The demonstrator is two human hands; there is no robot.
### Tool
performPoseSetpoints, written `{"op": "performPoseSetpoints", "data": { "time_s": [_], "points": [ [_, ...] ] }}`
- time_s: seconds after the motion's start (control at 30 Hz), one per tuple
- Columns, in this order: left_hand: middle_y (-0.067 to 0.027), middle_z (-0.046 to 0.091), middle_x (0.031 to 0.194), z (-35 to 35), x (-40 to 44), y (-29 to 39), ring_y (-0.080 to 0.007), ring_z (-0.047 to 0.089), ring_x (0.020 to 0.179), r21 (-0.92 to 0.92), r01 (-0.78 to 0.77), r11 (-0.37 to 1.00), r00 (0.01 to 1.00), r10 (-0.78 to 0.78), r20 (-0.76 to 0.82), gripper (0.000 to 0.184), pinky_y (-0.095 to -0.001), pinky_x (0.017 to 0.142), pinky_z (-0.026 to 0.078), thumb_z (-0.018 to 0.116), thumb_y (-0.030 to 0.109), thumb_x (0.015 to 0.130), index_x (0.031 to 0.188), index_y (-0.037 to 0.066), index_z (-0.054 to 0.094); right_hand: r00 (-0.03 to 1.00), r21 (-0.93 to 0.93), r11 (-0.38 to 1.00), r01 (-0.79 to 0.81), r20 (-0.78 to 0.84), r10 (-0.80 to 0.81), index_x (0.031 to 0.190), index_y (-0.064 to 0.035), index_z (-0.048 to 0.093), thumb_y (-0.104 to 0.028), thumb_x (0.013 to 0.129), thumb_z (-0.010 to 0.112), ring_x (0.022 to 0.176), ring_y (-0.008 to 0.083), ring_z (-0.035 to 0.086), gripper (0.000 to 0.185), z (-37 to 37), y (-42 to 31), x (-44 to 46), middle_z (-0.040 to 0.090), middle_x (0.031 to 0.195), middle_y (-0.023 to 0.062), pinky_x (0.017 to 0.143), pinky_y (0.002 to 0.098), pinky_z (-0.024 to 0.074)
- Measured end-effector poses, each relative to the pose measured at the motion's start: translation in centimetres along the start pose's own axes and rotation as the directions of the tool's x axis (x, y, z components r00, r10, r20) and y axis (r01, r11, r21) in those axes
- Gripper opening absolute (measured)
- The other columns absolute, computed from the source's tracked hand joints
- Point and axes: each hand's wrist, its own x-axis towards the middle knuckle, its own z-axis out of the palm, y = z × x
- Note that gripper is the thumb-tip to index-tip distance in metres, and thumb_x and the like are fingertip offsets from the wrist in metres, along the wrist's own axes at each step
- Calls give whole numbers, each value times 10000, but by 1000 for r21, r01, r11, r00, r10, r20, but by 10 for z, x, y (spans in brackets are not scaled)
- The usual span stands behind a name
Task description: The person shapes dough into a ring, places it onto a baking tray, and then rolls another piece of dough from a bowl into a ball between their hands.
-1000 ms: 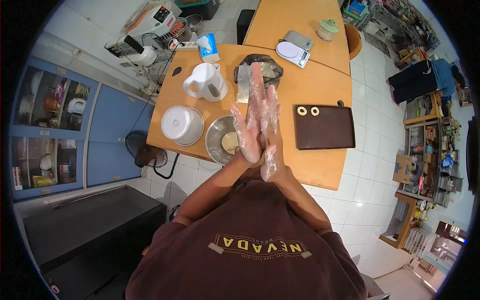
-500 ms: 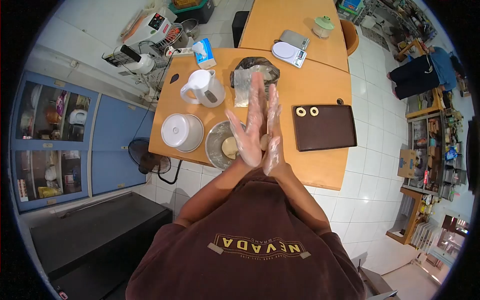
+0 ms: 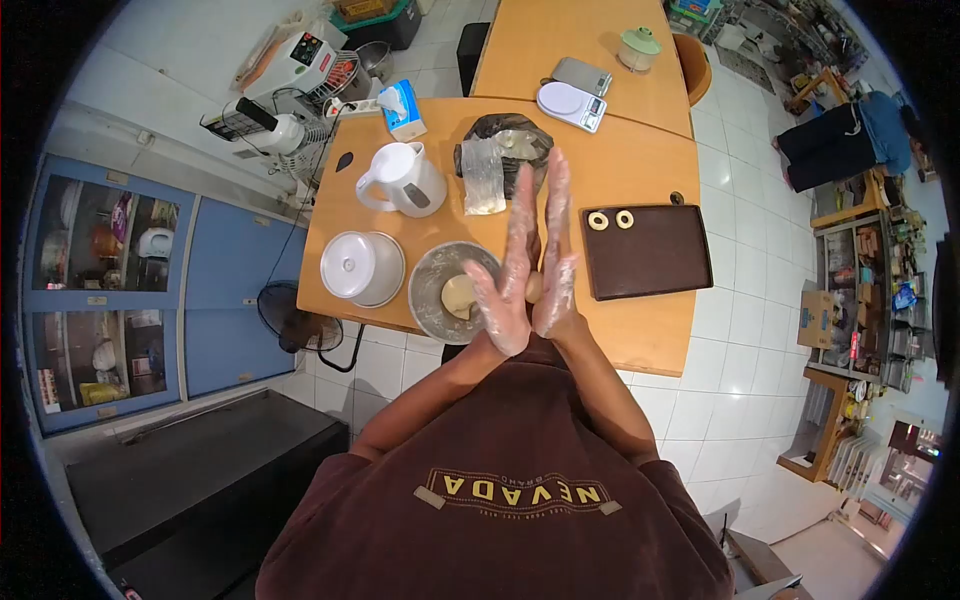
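Both hands are dusted white, fingers stretched upward, palms facing each other. A small dough ball (image 3: pixel 534 287) is held between the palms of my left hand (image 3: pixel 511 285) and my right hand (image 3: pixel 560 275). Just left of my left hand, a metal bowl (image 3: pixel 425 290) contains a larger lump of pale dough (image 3: pixel 459 297). Beyond the fingertips lie a black plastic bag (image 3: pixel 540 143) and a clear bag (image 3: pixel 484 178). To the right, two pale dough rings (image 3: pixel 597 221) sit at the upper left of a dark tray (image 3: pixel 650 255).
On the table (image 3: pixel 640 335) stand a white lidded tub (image 3: pixel 362 268), a white pitcher (image 3: pixel 402 180), a tissue box (image 3: pixel 402 110), a scale (image 3: pixel 571 105) and a green-lidded container (image 3: pixel 639 50). A fan (image 3: pixel 295 318) is at left. Another person (image 3: pixel 845 145) stands far right.
My hands have drawn slightly apart at the fingers, and the dough ball shows between the palms, where it was hidden a second ago.
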Motion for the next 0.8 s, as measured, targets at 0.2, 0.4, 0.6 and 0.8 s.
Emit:
{"op": "performPoseSetpoints", "data": {
  "time_s": [0.2, 0.4, 0.6, 0.8],
  "points": [
    [11, 28, 1750, -8, 22, 21, -235, 69, 1597, -182, 70, 981, 985, -97, -142, 1138, -477, 1276, 118, 117, 917, 882, 1673, 105, 17, 991, 55, 997, -58, 122, 51, 1644, 21, 36, -724, 1004, 63, 1591, 418, -34, 982, 13, -10, -23, 11, 1721, 239, 1230, 554, -119],
    [-106, -28, 1741, -8, -5, -8, -274, -11, 1601, 235, -67, 970, 994, 43, 105, 1118, -491, 1288, 43, -15, 870, 896, 1658, 52, -16, 992, 166, 979, 120, 18, -125, 1642, 20, 6, -737, 1002, 100, 1591, 415, -2, 996, 9, -39, 1, 1, 1720, 243, 1246, 546, -52],
    [-125, -7, 1742, 6, -1, 21, -277, -5, 1605, -110, -44, 993, 999, 46, 13, 1145, -466, 1277, 33, 46, 891, 895, 1662, 41, 26, 990, -110, 985, 136, 60, -130, 1658, -29, 70, -764, 986, 52, 1594, 413, -3, 996, 0, -4, -3, 52, 1729, 207, 1211, 586, -128],
    [-12, 44, 1749, -18, 20, 26, -212, 13, 1603, -331, -7, 944, 992, -36, -122, 1044, -456, 1282, 33, 78, 883, 912, 1682, 178, 47, 988, -72, 993, 89, 134, -79, 1652, -13, 131, -743, 993, 46, 1584, 453, 21, 988, 23, -25, -22, 69, 1722, 226, 1211, 609, -111]
  ]
}}
